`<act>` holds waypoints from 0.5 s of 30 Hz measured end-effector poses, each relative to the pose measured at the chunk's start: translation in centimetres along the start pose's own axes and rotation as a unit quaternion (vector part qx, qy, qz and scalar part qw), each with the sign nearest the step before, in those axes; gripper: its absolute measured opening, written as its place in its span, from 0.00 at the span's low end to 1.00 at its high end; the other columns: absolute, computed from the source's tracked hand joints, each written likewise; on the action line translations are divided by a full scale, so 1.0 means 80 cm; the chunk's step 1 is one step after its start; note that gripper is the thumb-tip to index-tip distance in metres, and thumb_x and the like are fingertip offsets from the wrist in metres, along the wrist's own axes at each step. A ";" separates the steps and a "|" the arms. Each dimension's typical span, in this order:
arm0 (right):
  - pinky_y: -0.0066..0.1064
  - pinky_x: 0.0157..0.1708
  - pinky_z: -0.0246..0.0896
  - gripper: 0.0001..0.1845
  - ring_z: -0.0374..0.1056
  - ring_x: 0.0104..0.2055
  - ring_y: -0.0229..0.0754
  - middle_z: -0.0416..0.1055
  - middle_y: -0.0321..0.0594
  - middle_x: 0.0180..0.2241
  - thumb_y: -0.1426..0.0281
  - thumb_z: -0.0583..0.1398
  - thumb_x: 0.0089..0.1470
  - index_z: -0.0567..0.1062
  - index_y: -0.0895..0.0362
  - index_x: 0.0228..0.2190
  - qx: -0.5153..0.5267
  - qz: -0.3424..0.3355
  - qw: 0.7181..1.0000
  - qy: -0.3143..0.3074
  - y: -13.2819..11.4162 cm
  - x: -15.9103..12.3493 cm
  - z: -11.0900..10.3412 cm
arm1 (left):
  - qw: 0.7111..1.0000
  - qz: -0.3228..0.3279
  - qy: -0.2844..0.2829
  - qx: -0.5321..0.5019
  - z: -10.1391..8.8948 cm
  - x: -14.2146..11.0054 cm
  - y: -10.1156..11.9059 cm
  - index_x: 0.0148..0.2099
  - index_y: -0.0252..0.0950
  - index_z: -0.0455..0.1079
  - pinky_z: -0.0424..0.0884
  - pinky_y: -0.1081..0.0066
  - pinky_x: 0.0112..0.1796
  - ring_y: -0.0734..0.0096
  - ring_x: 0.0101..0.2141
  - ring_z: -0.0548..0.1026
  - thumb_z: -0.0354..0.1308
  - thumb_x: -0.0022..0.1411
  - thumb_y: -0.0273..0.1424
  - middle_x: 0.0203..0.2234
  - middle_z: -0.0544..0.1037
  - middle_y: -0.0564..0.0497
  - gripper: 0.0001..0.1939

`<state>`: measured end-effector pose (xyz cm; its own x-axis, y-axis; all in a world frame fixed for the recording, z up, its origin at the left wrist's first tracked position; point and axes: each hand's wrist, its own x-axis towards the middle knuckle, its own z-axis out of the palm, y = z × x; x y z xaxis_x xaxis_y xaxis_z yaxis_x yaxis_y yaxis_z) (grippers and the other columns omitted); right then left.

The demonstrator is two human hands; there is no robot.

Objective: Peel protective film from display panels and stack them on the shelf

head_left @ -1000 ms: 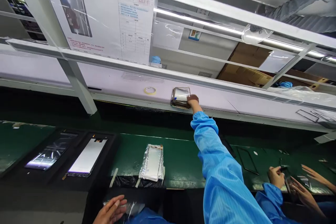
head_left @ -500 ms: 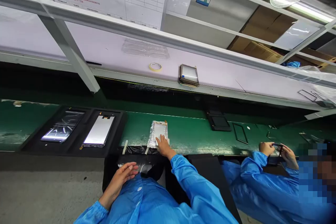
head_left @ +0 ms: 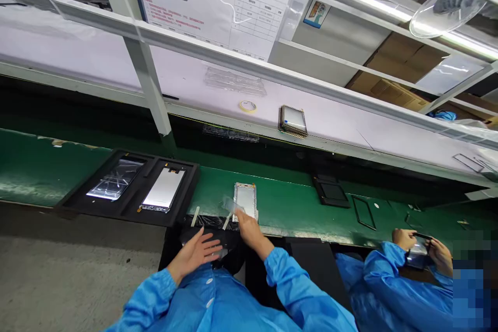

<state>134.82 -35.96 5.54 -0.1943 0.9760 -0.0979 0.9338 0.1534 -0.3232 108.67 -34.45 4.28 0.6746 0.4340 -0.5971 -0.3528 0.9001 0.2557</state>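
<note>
A flat panel with a whitish face and a silvery, uneven border [head_left: 246, 195] lies on the green bench in front of me. My right hand [head_left: 249, 229] is closed at the panel's lower left, pinching a small piece of clear film [head_left: 230, 205]. The film looks blurred and lifts away to the left. Lower down, at the bench's front edge, my left hand [head_left: 199, 255] holds nothing, with its fingers spread and the palm turned partly up. Beneath it is dark, shiny plastic sheeting [head_left: 212, 222], with pale strips along the bench edge.
To the left sits a black foam tray [head_left: 128, 207] with a shiny dark screen [head_left: 116, 178] and a white-backed screen [head_left: 163, 189]. A tape roll [head_left: 248, 107] and stacked panels [head_left: 292, 120] stand on the shelf. At right, black frames [head_left: 364, 212] lie near a co-worker's hands [head_left: 404, 239].
My right hand has drawn back from the panel's face and now has clear film at its fingertips. My left hand has opened its fingers. The view has shifted.
</note>
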 end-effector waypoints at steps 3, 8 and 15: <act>0.52 0.65 0.58 0.34 0.59 0.68 0.55 0.63 0.57 0.65 0.81 0.52 0.59 0.63 0.59 0.66 0.056 -0.076 0.995 0.044 -0.056 -0.042 0.016 | 0.996 -0.021 -0.072 -0.054 0.027 0.019 0.012 0.60 0.27 0.62 0.72 0.48 0.50 0.44 0.46 0.81 0.55 0.63 0.57 0.44 0.81 0.31 0.39; 0.53 0.57 0.62 0.32 0.62 0.60 0.57 0.67 0.53 0.61 0.66 0.67 0.56 0.67 0.55 0.60 0.108 -0.085 0.989 0.047 -0.118 -0.068 0.003 | 0.989 -0.011 -0.137 -0.059 0.038 0.014 0.010 0.64 0.35 0.63 0.75 0.65 0.40 0.64 0.34 0.81 0.55 0.70 0.40 0.42 0.82 0.43 0.25; 0.36 0.47 0.61 0.14 0.64 0.48 0.44 0.71 0.41 0.46 0.62 0.66 0.59 0.73 0.53 0.44 0.138 -0.119 0.983 0.012 -0.126 -0.058 -0.015 | 0.977 -0.028 -0.203 -0.051 0.041 -0.019 -0.002 0.49 0.29 0.76 0.73 0.69 0.31 0.65 0.26 0.77 0.58 0.66 0.47 0.27 0.79 0.47 0.25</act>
<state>126.65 -41.84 10.36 -0.3872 0.9214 0.0332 0.7448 0.3338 -0.5777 109.82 -35.11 7.61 0.8888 0.3830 -0.2519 -0.3575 0.9230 0.1419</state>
